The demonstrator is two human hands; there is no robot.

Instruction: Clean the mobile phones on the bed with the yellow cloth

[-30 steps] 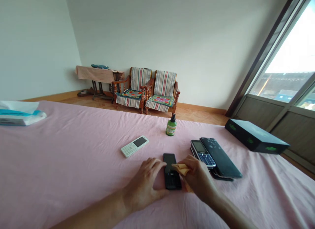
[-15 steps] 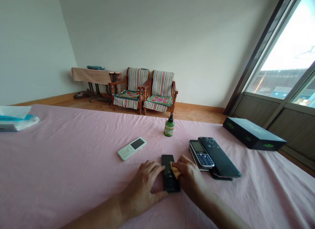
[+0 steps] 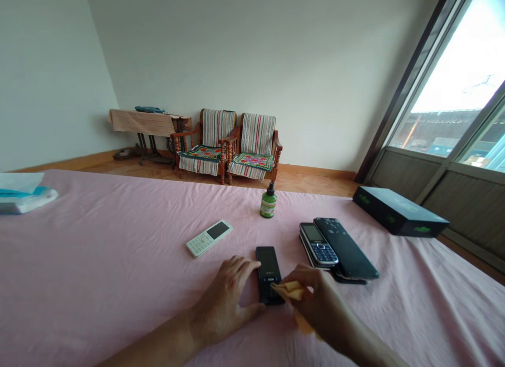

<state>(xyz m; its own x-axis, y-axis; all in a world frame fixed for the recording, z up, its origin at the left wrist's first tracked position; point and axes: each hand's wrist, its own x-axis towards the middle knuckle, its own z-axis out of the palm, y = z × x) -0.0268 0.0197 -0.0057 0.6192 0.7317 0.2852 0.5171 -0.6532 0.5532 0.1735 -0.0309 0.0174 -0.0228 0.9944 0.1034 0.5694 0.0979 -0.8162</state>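
Note:
A small black phone (image 3: 267,267) lies face up on the pink cloth-covered table (image 3: 118,235). My left hand (image 3: 229,298) rests against the phone's left edge, fingers steadying it. My right hand (image 3: 319,304) pinches a small yellow cloth (image 3: 290,290) and presses it on the phone's near end. A white keypad phone (image 3: 209,237) lies to the upper left. Right of the black phone sit a dark keypad phone (image 3: 319,247) and a larger black phone (image 3: 345,247), side by side.
A green spray bottle (image 3: 268,201) stands behind the phones. A black box (image 3: 398,217) lies at the right edge, a tissue pack (image 3: 21,196) at the far left. Two striped chairs (image 3: 231,148) and a side table stand by the far wall.
My right hand has drawn the yellow cloth along the black phone toward me, from its middle to its near end. My left hand stays against the phone. The view has shifted slightly.

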